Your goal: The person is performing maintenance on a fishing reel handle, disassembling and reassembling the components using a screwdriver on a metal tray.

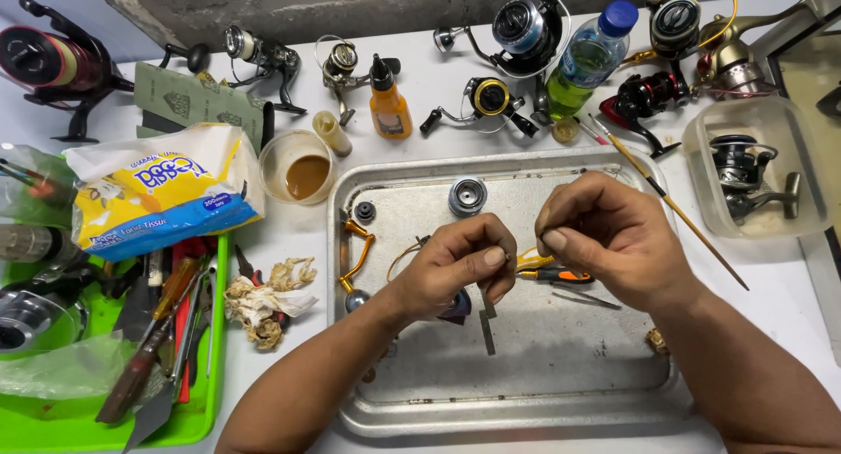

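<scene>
My left hand [455, 266] is closed over the metal tray [526, 401], pinching a small part between thumb and fingers; the part itself is mostly hidden. My right hand [604, 235] is closed just to its right, fingertips pinched on another tiny piece close to the left fingertips. Under the hands lie an orange-handled tool [556, 275], a thin metal strip [486, 331] and a slim pin [585, 300]. A round reel spool [467, 196] sits at the tray's far side, and a gold bail arm [356, 259] lies at its left.
Several fishing reels [517, 29] line the back of the white table with an orange oil bottle [389, 103], a water bottle [589, 60] and a cup of brown fluid [298, 166]. A tissue pack [166, 191] and green tool tray [188, 419] are left; a plastic tub [701, 138] holding a reel is right.
</scene>
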